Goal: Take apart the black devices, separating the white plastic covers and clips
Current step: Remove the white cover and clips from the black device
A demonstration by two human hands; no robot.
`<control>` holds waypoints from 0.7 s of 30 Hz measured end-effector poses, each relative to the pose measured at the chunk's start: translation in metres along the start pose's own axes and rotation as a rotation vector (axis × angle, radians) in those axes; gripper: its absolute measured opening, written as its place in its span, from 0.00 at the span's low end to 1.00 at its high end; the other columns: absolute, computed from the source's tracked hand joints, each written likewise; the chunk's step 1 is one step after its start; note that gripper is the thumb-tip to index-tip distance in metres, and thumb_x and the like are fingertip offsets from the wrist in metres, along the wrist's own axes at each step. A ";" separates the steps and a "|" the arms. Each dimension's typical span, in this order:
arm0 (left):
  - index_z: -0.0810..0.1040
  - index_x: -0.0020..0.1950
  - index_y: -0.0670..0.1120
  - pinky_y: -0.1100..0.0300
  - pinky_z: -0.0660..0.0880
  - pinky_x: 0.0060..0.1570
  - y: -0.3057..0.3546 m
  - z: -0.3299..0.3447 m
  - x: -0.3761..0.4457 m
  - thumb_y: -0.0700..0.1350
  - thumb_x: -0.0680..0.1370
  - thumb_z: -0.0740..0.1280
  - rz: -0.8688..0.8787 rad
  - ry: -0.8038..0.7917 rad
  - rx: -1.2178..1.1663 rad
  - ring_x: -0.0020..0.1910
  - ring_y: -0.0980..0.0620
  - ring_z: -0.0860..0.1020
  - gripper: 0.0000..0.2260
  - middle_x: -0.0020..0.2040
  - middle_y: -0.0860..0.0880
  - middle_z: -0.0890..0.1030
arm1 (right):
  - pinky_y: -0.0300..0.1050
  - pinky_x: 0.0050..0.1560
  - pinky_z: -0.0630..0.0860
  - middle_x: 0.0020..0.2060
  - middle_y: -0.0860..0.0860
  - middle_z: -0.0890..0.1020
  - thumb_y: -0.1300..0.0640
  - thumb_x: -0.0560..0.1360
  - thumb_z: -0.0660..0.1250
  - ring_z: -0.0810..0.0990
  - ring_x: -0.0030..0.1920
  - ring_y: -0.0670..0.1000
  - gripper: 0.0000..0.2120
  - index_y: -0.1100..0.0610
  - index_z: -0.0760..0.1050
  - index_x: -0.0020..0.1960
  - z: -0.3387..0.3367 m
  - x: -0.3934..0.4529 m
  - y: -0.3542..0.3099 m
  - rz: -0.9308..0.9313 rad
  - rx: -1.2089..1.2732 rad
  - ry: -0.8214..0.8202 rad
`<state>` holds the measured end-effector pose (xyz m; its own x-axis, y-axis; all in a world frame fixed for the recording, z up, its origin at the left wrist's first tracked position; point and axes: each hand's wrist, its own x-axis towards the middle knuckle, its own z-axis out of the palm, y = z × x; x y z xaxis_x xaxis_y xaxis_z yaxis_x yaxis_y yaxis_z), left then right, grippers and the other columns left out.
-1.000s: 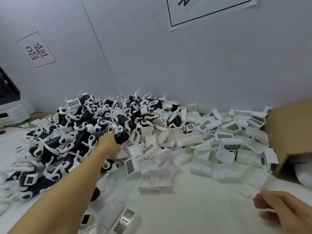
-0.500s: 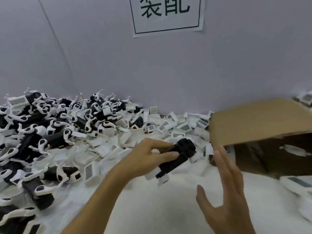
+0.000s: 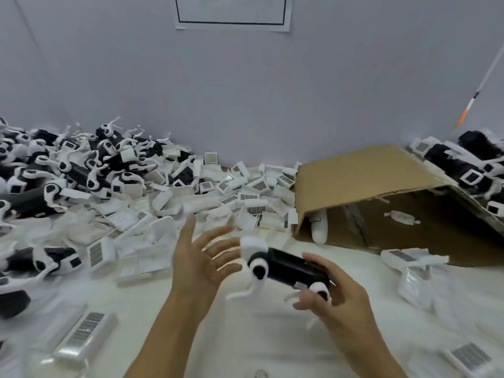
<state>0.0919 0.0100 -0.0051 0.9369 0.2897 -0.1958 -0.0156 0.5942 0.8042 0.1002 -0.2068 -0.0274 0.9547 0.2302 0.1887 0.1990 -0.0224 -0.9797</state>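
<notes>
Surface: your white-covered table against a grey wall.
Right hand: your fingers curl round the black device with white clips, held above the table for stripping.
Left hand: spread, empty, beside its white cover end.
Behind: pile of loose white plastic covers, kept apart from untouched devices.

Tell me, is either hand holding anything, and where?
The right hand grips a black device by its right end. The left hand is open, holding nothing.
</notes>
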 end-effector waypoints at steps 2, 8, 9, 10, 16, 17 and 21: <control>0.81 0.47 0.39 0.50 0.81 0.47 -0.010 -0.007 -0.001 0.63 0.75 0.67 0.114 0.142 -0.238 0.48 0.37 0.84 0.25 0.43 0.38 0.84 | 0.57 0.44 0.85 0.44 0.46 0.86 0.31 0.61 0.74 0.87 0.43 0.51 0.32 0.48 0.81 0.59 0.006 0.006 0.005 0.043 0.130 0.224; 0.87 0.51 0.45 0.42 0.76 0.63 -0.063 0.009 -0.013 0.64 0.70 0.72 0.160 -0.309 0.483 0.58 0.42 0.82 0.24 0.53 0.42 0.86 | 0.46 0.42 0.85 0.52 0.45 0.84 0.36 0.58 0.79 0.86 0.48 0.47 0.33 0.44 0.77 0.61 0.018 0.005 0.019 0.109 0.120 0.159; 0.86 0.52 0.44 0.40 0.75 0.65 -0.066 0.010 -0.013 0.63 0.71 0.73 0.133 -0.299 0.425 0.57 0.41 0.83 0.23 0.53 0.41 0.86 | 0.41 0.44 0.84 0.54 0.41 0.82 0.35 0.58 0.80 0.84 0.53 0.43 0.35 0.42 0.77 0.62 0.018 0.003 0.021 0.056 0.036 0.107; 0.86 0.53 0.44 0.38 0.75 0.65 -0.068 0.010 -0.013 0.61 0.70 0.74 0.115 -0.278 0.367 0.57 0.39 0.83 0.23 0.53 0.40 0.86 | 0.37 0.45 0.82 0.54 0.37 0.80 0.35 0.57 0.81 0.81 0.55 0.39 0.37 0.40 0.75 0.63 0.018 0.001 0.022 0.007 -0.042 0.066; 0.85 0.57 0.46 0.48 0.79 0.58 -0.068 0.009 -0.012 0.62 0.68 0.79 0.095 -0.259 0.282 0.57 0.40 0.83 0.26 0.56 0.40 0.85 | 0.32 0.41 0.78 0.46 0.41 0.84 0.48 0.64 0.83 0.83 0.46 0.47 0.22 0.38 0.80 0.55 0.019 -0.001 0.015 -0.250 -0.274 0.101; 0.85 0.57 0.47 0.50 0.79 0.57 -0.068 0.009 -0.012 0.62 0.67 0.79 0.102 -0.259 0.282 0.57 0.41 0.83 0.26 0.56 0.41 0.85 | 0.34 0.40 0.78 0.45 0.42 0.84 0.48 0.65 0.82 0.83 0.45 0.48 0.21 0.39 0.80 0.55 0.018 -0.002 0.014 -0.276 -0.280 0.112; 0.85 0.56 0.48 0.42 0.76 0.63 -0.070 0.008 -0.011 0.62 0.66 0.79 0.151 -0.267 0.288 0.59 0.41 0.82 0.25 0.56 0.42 0.85 | 0.33 0.44 0.78 0.48 0.40 0.84 0.42 0.64 0.79 0.83 0.49 0.44 0.22 0.39 0.79 0.56 0.020 -0.006 0.014 -0.214 -0.244 0.068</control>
<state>0.0857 -0.0411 -0.0547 0.9898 0.1303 0.0575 -0.0963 0.3147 0.9443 0.0928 -0.1894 -0.0440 0.8964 0.1899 0.4005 0.4360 -0.2145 -0.8740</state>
